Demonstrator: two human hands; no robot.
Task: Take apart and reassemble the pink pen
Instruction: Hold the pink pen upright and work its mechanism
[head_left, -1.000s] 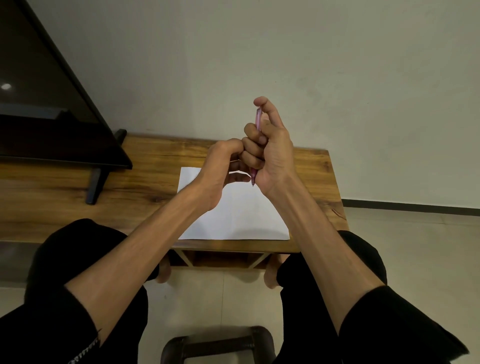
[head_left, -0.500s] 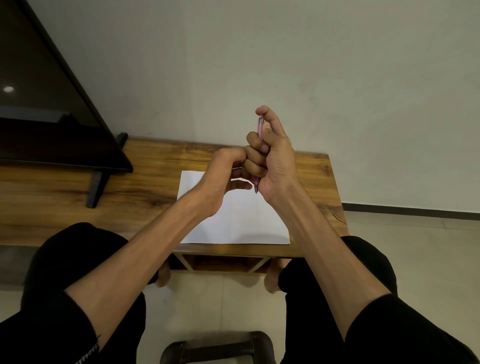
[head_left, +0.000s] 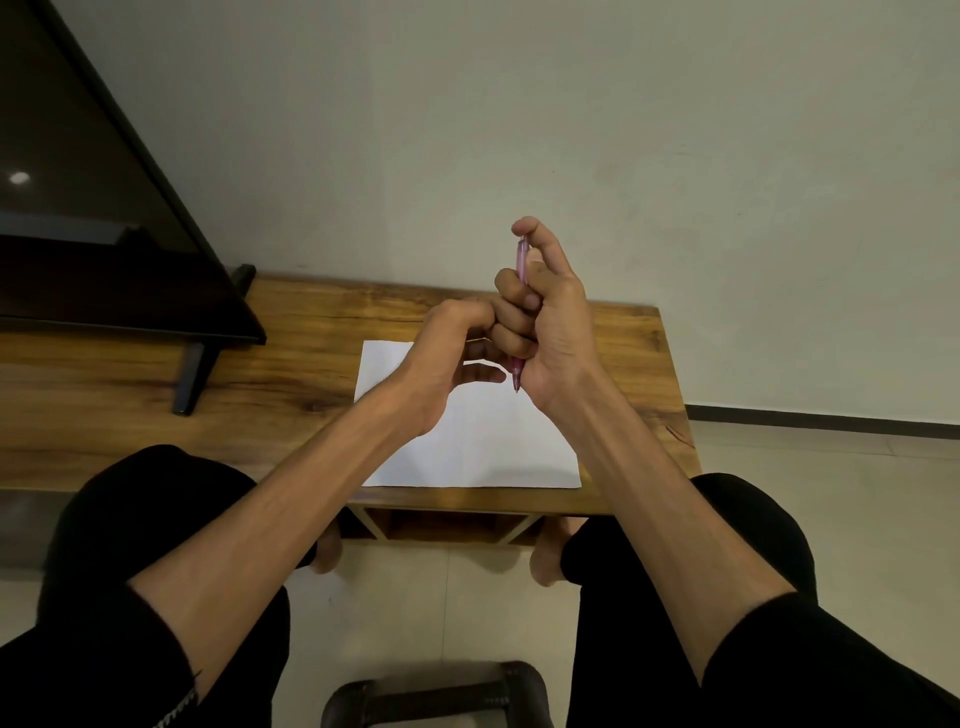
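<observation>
The pink pen (head_left: 521, 260) stands upright above the white sheet of paper (head_left: 483, 447). My right hand (head_left: 545, 322) grips it in a fist, with the thumb over its top end. The pen's tip (head_left: 516, 385) pokes out below the palm. My left hand (head_left: 447, 353) is curled beside it, knuckles against the right hand's fingers and thumb stretched toward the pen tip. What the left fingers hold, if anything, is hidden.
The wooden table (head_left: 639, 374) stands against the wall. A dark TV screen (head_left: 93, 234) on a black stand (head_left: 192, 374) takes up its left part. My knees in black trousers sit under the near edge, and a dark stool (head_left: 436, 691) is below.
Both hands have sunk a little together. The right hand's grip on the pen and the left hand's curl look the same.
</observation>
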